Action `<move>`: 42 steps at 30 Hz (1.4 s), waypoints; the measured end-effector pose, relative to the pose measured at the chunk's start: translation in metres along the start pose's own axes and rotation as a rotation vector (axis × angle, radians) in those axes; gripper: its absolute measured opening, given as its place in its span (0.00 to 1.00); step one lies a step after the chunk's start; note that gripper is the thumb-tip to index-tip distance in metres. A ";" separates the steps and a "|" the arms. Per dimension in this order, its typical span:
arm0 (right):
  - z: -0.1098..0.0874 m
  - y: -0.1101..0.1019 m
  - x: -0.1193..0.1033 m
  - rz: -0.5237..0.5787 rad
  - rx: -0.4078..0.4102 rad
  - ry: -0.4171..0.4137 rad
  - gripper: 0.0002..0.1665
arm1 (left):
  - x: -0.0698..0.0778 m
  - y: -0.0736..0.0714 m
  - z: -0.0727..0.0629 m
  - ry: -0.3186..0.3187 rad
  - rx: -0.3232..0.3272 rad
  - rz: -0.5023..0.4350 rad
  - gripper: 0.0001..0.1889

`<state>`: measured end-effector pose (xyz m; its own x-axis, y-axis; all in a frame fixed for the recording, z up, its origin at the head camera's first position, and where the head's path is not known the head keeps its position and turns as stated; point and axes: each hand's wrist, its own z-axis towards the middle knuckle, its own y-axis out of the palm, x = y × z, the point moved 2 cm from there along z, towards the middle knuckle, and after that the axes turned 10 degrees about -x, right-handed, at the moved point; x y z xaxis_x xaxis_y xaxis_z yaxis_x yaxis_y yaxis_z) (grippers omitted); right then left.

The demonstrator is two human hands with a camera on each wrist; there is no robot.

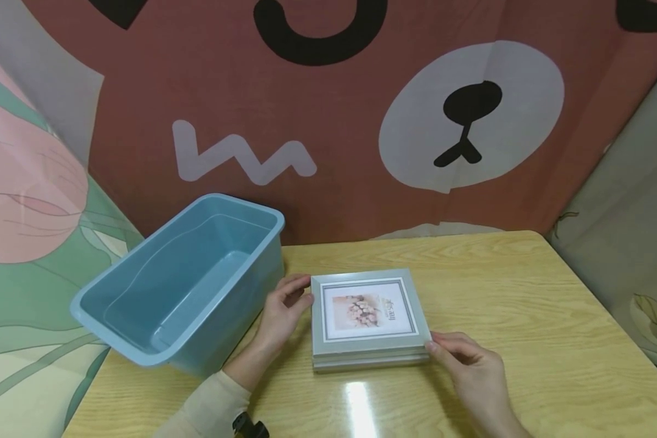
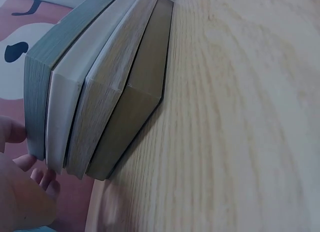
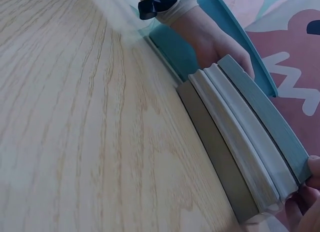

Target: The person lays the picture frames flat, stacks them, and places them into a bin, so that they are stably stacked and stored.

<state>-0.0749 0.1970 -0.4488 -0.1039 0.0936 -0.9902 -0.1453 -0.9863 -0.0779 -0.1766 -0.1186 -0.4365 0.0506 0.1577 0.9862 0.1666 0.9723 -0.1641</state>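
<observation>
A stack of several picture frames (image 1: 369, 361) lies on the table, the top one a grey-green picture frame (image 1: 316, 322) with a flower print inside. In the left wrist view, white, wood-toned and brown frame edges (image 2: 127, 112) show beneath the grey-green one. My left hand (image 1: 280, 310) grips the stack's left side near the far corner, thumb and fingers against the top frame's edge. At the near right corner, my right hand (image 1: 473, 368) pinches the top frame, its thumb on the corner and fingers by the side. The right wrist view shows the fingers beside the upper frames' edges.
A blue plastic bin (image 1: 219, 304) stands at the left of the table, close behind my left forearm, with nothing visible inside. The wooden table (image 1: 547, 340) extends to the right. A printed cloth (image 1: 339, 121) with a bear face hangs behind the table's far edge.
</observation>
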 end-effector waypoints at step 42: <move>0.071 0.020 0.002 0.113 -0.449 0.079 0.40 | -0.006 0.034 -0.024 -0.024 0.013 -0.396 0.33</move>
<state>-0.1475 0.1874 -0.4439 -0.0172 -0.0113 -0.9998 0.3048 -0.9524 0.0056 -0.1476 -0.0902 -0.4483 -0.0382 -0.2257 0.9735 0.1557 0.9609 0.2289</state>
